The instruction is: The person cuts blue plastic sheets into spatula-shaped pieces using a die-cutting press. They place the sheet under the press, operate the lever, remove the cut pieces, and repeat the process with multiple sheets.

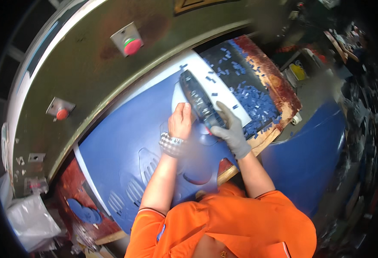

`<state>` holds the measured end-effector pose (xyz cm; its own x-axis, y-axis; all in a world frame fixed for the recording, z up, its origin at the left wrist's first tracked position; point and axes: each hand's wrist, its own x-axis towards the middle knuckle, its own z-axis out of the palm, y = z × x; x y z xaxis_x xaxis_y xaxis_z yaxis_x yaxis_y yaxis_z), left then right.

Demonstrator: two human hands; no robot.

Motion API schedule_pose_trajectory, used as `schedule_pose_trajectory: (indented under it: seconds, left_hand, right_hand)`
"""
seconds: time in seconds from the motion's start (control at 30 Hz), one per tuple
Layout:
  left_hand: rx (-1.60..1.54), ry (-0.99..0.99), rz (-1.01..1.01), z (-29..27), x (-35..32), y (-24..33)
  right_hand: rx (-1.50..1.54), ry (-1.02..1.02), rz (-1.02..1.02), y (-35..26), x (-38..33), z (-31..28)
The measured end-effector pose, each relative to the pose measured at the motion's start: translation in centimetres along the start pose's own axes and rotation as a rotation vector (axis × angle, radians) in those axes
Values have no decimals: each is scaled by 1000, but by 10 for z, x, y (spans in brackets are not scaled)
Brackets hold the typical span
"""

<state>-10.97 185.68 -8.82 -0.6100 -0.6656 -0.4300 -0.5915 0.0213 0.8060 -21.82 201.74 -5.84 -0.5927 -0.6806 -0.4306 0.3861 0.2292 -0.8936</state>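
Our left hand (181,121) rests bare on the blue panel (129,142), fingers curled loosely, while our gloved right hand (231,129) is wrapped around a dark tool (199,99) lying on that panel.

hands 2: left hand (181,121), right hand (231,129) | red push-buttons 2 (132,45) (61,114) | blue moulded panel 1 (129,142)

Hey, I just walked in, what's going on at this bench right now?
A person in an orange shirt is bent over a large blue moulded plastic panel lying on a workbench. The right hand, in a grey glove, grips a dark power tool held against the panel's upper edge. The bare left hand rests on the panel beside the tool. Small blue plastic chips are scattered over the bench behind.
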Motion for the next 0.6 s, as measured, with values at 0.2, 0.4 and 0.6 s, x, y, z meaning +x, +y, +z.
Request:
schedule_pose_trajectory:
  seconds: [0.2, 0.4, 0.6]
  left_hand:
    - [41, 194, 379, 22, 16, -33]
    - [-492, 386, 102, -95, 135, 0]
    - [-523, 415, 271, -172, 202, 99]
  right_hand:
    - [107, 64, 2, -5, -14, 2]
    - [222, 183, -107, -62, 32, -20]
    - [-128, 531, -381, -47, 74, -88]
